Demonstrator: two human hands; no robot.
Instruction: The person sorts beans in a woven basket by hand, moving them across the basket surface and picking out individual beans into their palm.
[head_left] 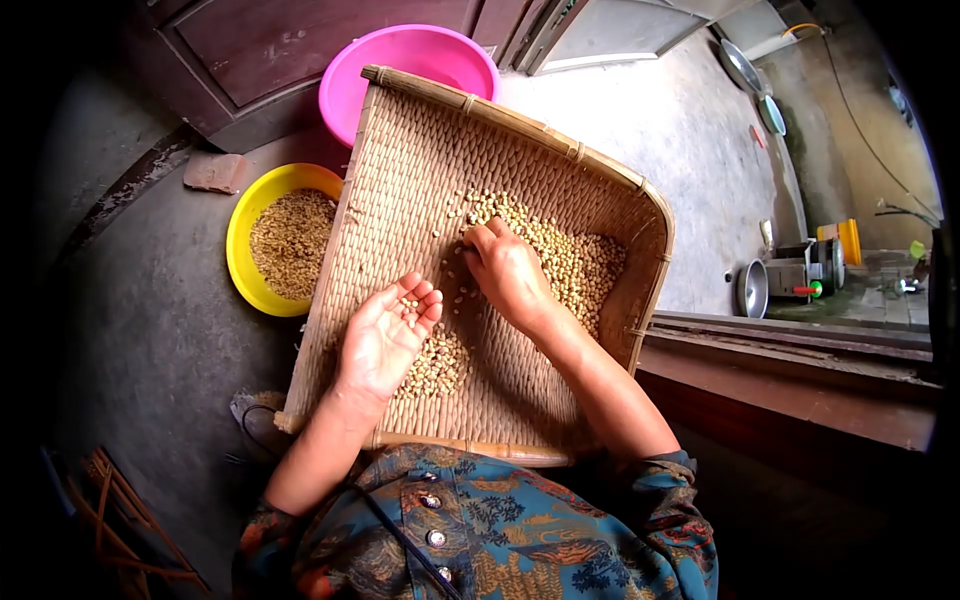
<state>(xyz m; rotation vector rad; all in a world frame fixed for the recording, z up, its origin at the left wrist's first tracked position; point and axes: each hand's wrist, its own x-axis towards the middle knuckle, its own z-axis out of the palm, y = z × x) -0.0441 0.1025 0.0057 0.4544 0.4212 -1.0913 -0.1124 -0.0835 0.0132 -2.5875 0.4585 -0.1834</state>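
Note:
A woven bamboo winnowing basket (pixel 400 150) lies tilted across my lap. Pale round beans (pixel 575 255) form a large heap along its right side, and a smaller heap (pixel 437 365) is near the front. My left hand (pixel 383 335) is palm up over the basket, its fingers curled into a cup around a few beans (pixel 410 308). To its right, my right hand (pixel 507 270) reaches palm down to the edge of the large heap. Its fingers are pinched together, and the fingertips hide whatever may be between them.
Left of the basket stands a yellow basin (pixel 240 240) holding brownish beans or grains (pixel 292 243). A pink basin (pixel 350 85) sits behind the basket, near a wooden door (pixel 320 40). A brick (pixel 215 172) lies on the floor. A door sill (pixel 790 385) runs along the right.

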